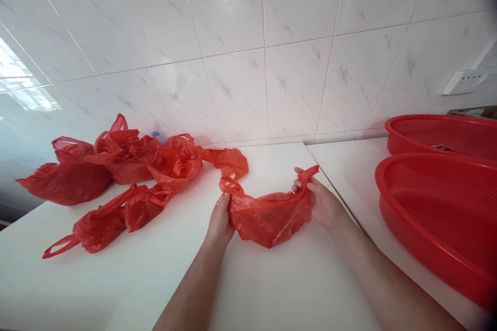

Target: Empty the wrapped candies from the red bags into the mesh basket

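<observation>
A red plastic bag [269,217] hangs stretched between my two hands over the white table. My left hand [222,220] is closed on its left end, just below a looped handle. On the other side, my right hand [320,199] grips the gathered right handle, whose tip sticks up past the thumb. The bag sags in the middle; what is inside, if anything, cannot be made out. Left of my left hand, a crumpled red bag [128,212] lies along the table. A flat piece of red bag [229,160] rests just beyond my left hand.
Several filled red bags [77,176] stand at the back left against the tiled wall [240,93]. Two large red plastic baskets [423,232] sit at the right. A seam runs across the white tabletop [295,289] near my right arm. A power socket [464,81] is on the wall.
</observation>
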Available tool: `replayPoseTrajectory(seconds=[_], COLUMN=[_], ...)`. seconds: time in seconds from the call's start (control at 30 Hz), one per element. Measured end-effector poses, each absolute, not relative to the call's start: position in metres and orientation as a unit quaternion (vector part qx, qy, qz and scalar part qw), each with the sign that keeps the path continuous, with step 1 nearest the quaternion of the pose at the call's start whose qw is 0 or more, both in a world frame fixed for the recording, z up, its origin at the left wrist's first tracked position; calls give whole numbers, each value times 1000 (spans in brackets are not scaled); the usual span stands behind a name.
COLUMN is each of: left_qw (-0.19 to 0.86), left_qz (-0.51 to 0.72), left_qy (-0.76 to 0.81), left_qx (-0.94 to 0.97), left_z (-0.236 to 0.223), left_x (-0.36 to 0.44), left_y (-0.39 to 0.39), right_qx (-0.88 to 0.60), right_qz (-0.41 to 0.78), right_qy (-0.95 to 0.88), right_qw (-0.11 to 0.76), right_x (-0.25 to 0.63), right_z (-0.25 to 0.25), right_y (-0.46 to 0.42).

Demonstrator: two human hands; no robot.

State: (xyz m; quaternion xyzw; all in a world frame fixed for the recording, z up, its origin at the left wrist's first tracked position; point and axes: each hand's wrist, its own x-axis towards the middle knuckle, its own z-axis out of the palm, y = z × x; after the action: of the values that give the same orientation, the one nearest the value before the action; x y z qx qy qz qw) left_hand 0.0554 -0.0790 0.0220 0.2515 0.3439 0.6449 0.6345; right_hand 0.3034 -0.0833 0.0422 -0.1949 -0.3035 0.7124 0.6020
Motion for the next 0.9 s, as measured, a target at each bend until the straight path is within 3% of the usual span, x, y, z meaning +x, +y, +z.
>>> replayPoseTrajectory(seconds=[0.63,0.9], left_qw=[645,662], left_qz=[640,580], left_qy=[316,311], left_qx=[273,359], left_z=[24,30], left_x=[54,56], left_y=[-77,-85], right_qx=[-348,-309], right_qz=[663,687], right_qy=[-341,-280], right_qw=[568,595], right_x=[302,302], right_z=[31,32], right_y=[-73,-73])
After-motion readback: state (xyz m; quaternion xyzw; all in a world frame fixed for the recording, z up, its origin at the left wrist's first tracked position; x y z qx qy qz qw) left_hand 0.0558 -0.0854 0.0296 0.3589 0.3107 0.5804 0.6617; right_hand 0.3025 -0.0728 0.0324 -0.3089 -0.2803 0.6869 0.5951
